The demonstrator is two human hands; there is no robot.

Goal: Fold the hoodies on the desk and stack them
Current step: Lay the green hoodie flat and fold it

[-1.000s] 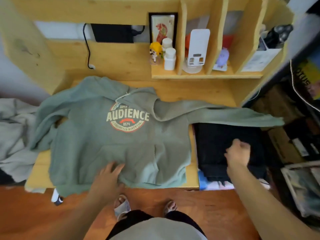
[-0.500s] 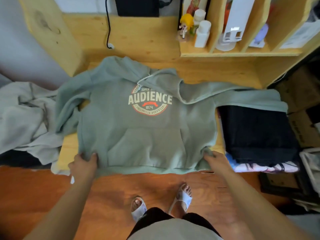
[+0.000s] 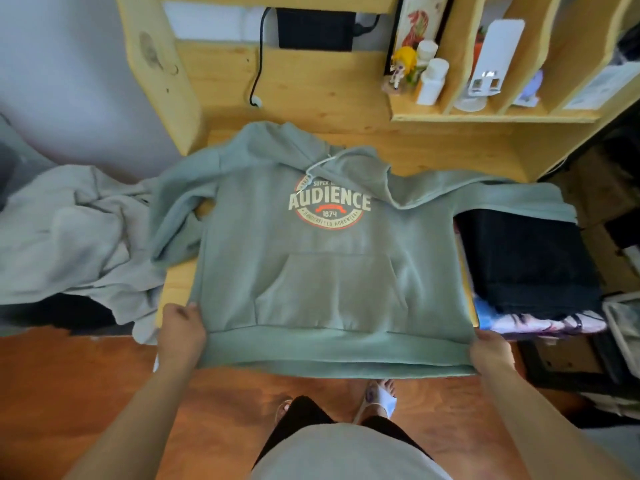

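A sage green hoodie (image 3: pixel 322 265) with an "AUDIENCE 1874" print lies face up on the wooden desk (image 3: pixel 433 157), its hem hanging over the front edge. My left hand (image 3: pixel 180 334) grips the hem's left corner and my right hand (image 3: pixel 490 355) grips the right corner. The right sleeve stretches over a folded black garment (image 3: pixel 530 268) that tops a stack at the desk's right end. The left sleeve bends down off the left side. A crumpled light grey hoodie (image 3: pixel 69 237) lies in a heap to the left of the desk.
Shelf compartments (image 3: pixel 485 112) at the back right hold white bottles (image 3: pixel 431 81), a figurine and a white stand. A black cable (image 3: pixel 258 74) hangs at the desk's back panel. Boxes and a basket crowd the floor at the right. My feet stand on the wooden floor below.
My hands went from the hoodie's front and the black stack to its hem corners, then pulled the hem toward me over the desk edge, smoothing the body flat.
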